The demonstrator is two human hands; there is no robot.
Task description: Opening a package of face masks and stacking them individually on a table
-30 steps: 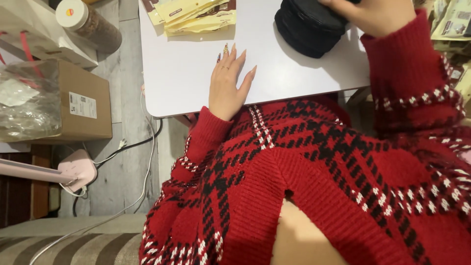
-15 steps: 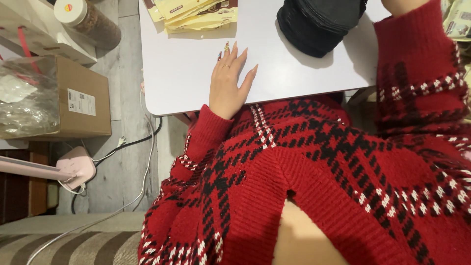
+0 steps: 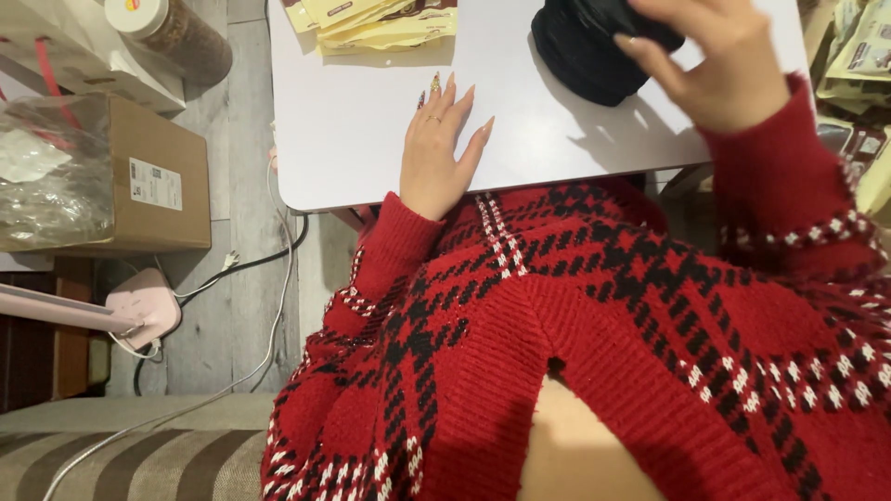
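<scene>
Nearest the camera is the person's red plaid sweater, filling the lower frame, with a striped cushion at the bottom left. Just past the sweater's cuff, the left hand lies flat on the white table, palm down, fingers spread a little and holding nothing; a ring shows on one finger. Further out and to the right, the right hand hangs over the black pouch, fingers loosely bent; whether it grips the pouch or only touches its top edge cannot be told. The pouch sits on the table near its far edge. Beyond the left hand lies a stack of yellow packets. On the floor to the left stand a cardboard box and a jar.
</scene>
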